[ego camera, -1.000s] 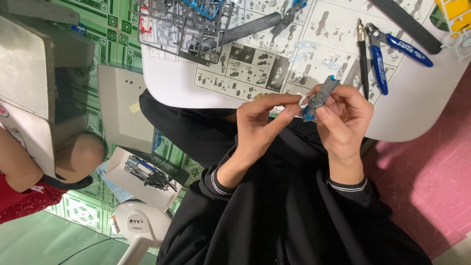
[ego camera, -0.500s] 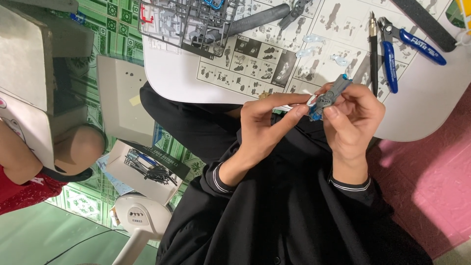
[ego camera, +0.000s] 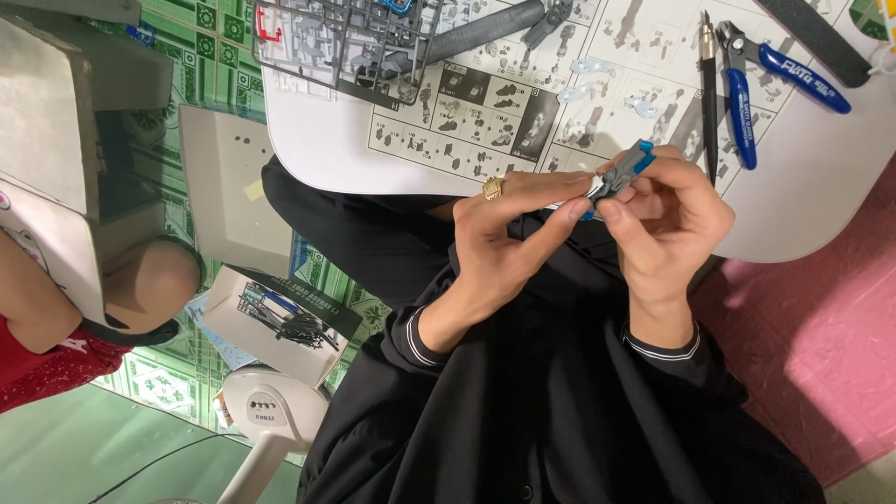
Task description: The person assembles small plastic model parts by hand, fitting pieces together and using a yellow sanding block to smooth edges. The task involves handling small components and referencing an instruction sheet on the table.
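Both my hands meet over my lap at the white table's (ego camera: 812, 187) near edge. A small grey and blue plastic model part (ego camera: 623, 172) is pinched between them. My left hand (ego camera: 509, 243), with a gold ring on one finger, holds its lower end with fingertips. My right hand (ego camera: 667, 219) grips the part from the other side with thumb and forefinger. A printed instruction sheet (ego camera: 523, 103) lies on the table just beyond the hands.
Blue-handled nippers (ego camera: 747, 93), a hobby knife (ego camera: 709, 84) and a grey parts frame (ego camera: 355, 37) lie on the table. An open box of parts (ego camera: 280, 322), a white fan base (ego camera: 271, 411) and another person's knee (ego camera: 154, 285) are at the left on the green floor.
The view has shifted slightly, so hands and table sit a little higher and to the right. My fingers have turned the small part slightly while keeping hold of it.
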